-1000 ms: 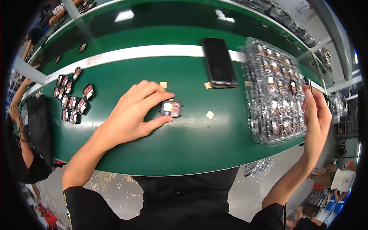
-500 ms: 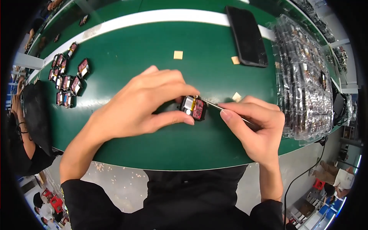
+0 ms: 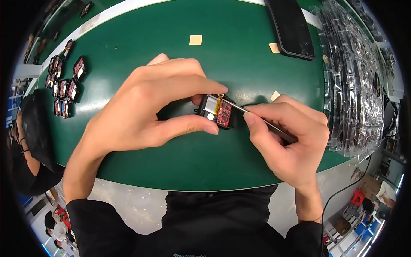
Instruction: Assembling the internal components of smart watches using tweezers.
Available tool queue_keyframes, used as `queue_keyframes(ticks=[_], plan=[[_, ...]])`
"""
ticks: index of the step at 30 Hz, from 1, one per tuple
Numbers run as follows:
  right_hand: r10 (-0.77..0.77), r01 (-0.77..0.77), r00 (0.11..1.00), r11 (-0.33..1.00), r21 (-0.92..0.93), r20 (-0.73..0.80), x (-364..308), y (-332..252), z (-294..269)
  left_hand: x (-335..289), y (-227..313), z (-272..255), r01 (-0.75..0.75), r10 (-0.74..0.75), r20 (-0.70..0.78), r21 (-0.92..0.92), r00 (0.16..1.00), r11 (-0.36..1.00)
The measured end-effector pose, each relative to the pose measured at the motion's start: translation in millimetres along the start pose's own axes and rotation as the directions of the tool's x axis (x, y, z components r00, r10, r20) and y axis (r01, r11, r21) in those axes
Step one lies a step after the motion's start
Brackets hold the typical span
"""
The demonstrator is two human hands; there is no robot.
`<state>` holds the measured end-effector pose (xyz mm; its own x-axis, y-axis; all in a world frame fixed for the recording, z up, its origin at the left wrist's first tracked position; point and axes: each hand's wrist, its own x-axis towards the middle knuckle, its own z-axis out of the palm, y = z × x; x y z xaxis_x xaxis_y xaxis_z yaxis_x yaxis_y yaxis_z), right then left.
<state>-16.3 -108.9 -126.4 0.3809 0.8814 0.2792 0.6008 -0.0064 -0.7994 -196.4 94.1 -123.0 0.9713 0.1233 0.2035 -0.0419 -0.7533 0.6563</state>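
My left hand grips a small black electronic device between thumb and index finger, just above the green table. The device's open case shows a red circuit board, a silver battery, yellow tape and a round white part. Pinched in my right hand are slim metal tweezers with a dark rear end. Their tip meets the device's top edge, close to my left index fingertip. What exactly the tip touches is too small to tell.
Several similar open devices lie at the left. A black phone rests at the back right, near small yellowish square pads. Stacked clear plastic trays line the right side. Beside the table's left end, another person's arm shows.
The whole view has shifted, so the table's things sit higher and more spread out. Both hands keep their grip, and the tweezers' tip stays at the device's top edge.
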Motion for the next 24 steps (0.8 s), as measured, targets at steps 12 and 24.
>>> queue_keyframes(ticks=[12,24], plan=[[0.018,-0.018,1.0,0.999,0.044,0.005,-0.9,2.2,-1.4,2.5,0.0,-1.3,-0.011,0.011,-0.003,0.001,1.0,1.0],[0.043,-0.044,0.999,0.998,0.053,0.017,-0.4,0.5,-4.3,5.3,4.1,-4.4,0.086,-0.086,0.02,-0.009,0.996,0.996]])
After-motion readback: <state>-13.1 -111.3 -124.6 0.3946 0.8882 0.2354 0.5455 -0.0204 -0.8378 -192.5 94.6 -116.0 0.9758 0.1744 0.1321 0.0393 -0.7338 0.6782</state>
